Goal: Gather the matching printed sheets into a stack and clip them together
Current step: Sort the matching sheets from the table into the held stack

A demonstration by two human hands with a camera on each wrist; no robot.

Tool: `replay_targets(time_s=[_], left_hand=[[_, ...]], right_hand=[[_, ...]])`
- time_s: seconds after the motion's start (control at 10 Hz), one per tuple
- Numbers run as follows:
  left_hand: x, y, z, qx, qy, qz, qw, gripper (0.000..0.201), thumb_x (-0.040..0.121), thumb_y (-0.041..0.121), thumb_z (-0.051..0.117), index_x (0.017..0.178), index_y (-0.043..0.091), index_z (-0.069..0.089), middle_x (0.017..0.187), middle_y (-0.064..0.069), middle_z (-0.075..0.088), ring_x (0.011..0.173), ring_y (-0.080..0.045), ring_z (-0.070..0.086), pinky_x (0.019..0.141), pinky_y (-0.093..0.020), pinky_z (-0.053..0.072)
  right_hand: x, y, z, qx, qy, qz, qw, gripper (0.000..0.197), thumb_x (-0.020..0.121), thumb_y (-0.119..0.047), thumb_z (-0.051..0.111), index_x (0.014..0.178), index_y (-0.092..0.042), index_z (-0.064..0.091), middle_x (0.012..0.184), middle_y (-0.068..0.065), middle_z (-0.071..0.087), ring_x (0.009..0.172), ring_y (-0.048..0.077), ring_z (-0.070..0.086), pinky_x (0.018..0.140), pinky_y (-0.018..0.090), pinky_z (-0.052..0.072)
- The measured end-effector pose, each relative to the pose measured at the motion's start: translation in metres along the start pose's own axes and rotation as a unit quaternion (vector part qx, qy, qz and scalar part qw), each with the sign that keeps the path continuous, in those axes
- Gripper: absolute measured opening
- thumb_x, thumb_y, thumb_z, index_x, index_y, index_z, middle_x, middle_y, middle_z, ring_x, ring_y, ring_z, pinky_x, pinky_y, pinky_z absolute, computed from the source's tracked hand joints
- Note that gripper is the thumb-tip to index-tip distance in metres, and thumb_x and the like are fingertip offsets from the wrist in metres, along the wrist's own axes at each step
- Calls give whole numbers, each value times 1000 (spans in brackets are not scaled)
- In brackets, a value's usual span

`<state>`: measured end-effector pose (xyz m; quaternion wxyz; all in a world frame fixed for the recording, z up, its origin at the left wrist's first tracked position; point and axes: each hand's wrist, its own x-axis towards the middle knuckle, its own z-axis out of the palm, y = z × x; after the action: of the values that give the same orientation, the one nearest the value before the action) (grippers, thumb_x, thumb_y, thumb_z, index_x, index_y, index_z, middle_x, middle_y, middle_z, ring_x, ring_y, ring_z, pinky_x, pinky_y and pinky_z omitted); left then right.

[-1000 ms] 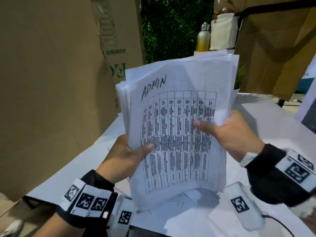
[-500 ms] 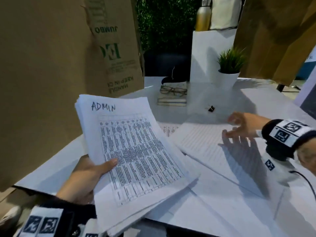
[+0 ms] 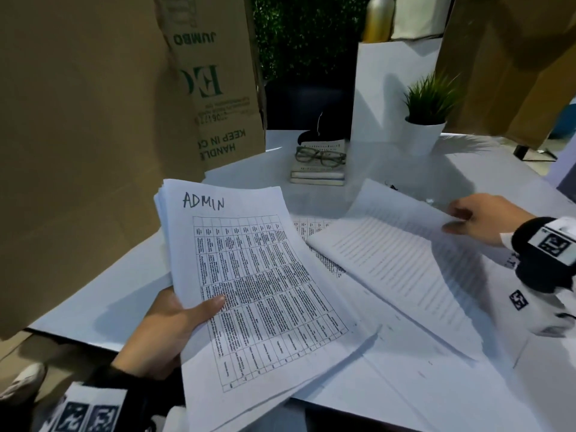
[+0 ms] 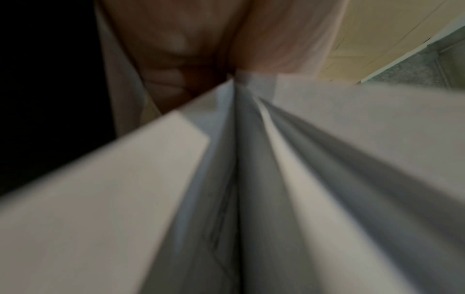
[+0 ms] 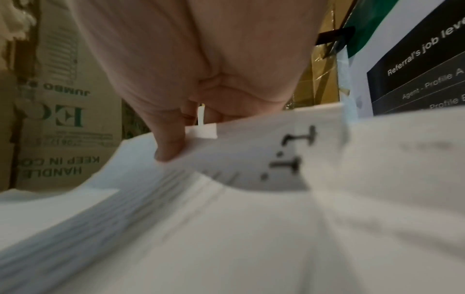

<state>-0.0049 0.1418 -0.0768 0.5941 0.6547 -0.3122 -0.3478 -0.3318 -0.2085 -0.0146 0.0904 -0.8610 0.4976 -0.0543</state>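
Note:
My left hand (image 3: 174,322) grips a stack of printed sheets (image 3: 249,275) headed "ADMIN" with a table on top, thumb on the page, held tilted over the table's near left. In the left wrist view the fanned sheet edges (image 4: 239,179) fill the frame. My right hand (image 3: 477,218) pinches the far edge of a lined text sheet (image 3: 402,260) and lifts it off the table. In the right wrist view the fingers (image 5: 171,143) hold that sheet (image 5: 251,159), marked "I.T". Under it lies another table sheet (image 3: 311,229). A black binder clip (image 3: 391,186) lies behind.
Loose white sheets (image 3: 405,385) cover the white table (image 3: 93,291). At the back stand a stack of books with glasses (image 3: 321,163) and a potted plant (image 3: 427,120). A tall cardboard box (image 3: 93,120) stands at the left, more cardboard at the right.
The right hand let go of the ADMIN stack, reached right and took hold of the lined sheet. The left hand lowered the stack from upright toward the table.

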Motion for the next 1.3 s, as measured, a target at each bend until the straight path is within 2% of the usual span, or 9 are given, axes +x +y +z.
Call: replay_targets(time_s=[0.3,0.4,0.5,0.7,0.8,0.9,1.1,1.2,1.3], left_hand=[[-4,3,1,-18,-6,-3,1000,110,18,61,95,110,4,72,101,-14,81,88,-33,78,64,-30,63],[-4,3,1,-21,-10,-9,1000,111,15,60,94,108,4,72,99,-15,81,85,-33,78,61,-30,63],[-5,3,0,-27,-7,-14,1000,112,16,59,96,111,3,72,103,-17,80,88,-36,78,67,-35,65],[-7,7,3,-46,1,-11,999,117,9,60,94,109,5,72,98,-12,81,83,-28,79,57,-24,61],[-6,7,3,-33,16,1,999,107,15,60,94,106,10,72,97,-8,82,78,-20,79,55,-17,58],[-7,11,7,-33,20,13,999,92,19,61,93,97,16,71,91,-1,82,69,-8,77,51,-11,53],[-1,2,1,3,43,17,999,31,70,25,86,96,19,71,82,12,81,74,-3,76,87,-35,57],[-2,0,0,16,34,0,999,27,82,-5,69,96,17,69,78,15,80,70,2,75,67,-18,56],[-2,1,2,-3,46,6,999,24,78,3,78,96,17,70,89,12,80,77,-6,77,56,-8,53]], right_hand=[[-13,22,-49,182,146,45,971,34,92,-42,59,105,-12,71,101,12,69,91,29,60,79,23,50],[-3,70,-71,169,143,28,975,49,72,-77,58,96,-36,71,92,6,72,83,27,70,63,28,60],[-10,68,-120,137,61,-35,988,29,74,-71,54,77,-45,68,70,-2,69,61,0,67,52,10,51],[-16,-27,-162,130,-126,-133,974,23,77,-30,66,91,-16,78,86,13,77,81,32,74,75,44,59],[-8,-70,-147,-101,-278,-182,938,17,86,-41,61,87,-32,75,93,-1,75,91,19,70,89,41,53],[11,-96,-89,-273,-264,-173,909,16,86,-31,68,102,-28,70,109,-1,69,103,19,62,95,36,48],[28,-120,8,-293,-255,-232,892,45,70,-26,78,111,-14,65,119,4,62,110,26,60,92,38,51],[28,-119,13,-273,-242,-224,904,42,66,-24,80,104,-20,61,110,1,64,100,25,62,83,35,52],[29,-116,13,-241,-266,-210,909,40,70,-18,78,100,-30,55,84,-8,59,73,15,57,61,23,45]])
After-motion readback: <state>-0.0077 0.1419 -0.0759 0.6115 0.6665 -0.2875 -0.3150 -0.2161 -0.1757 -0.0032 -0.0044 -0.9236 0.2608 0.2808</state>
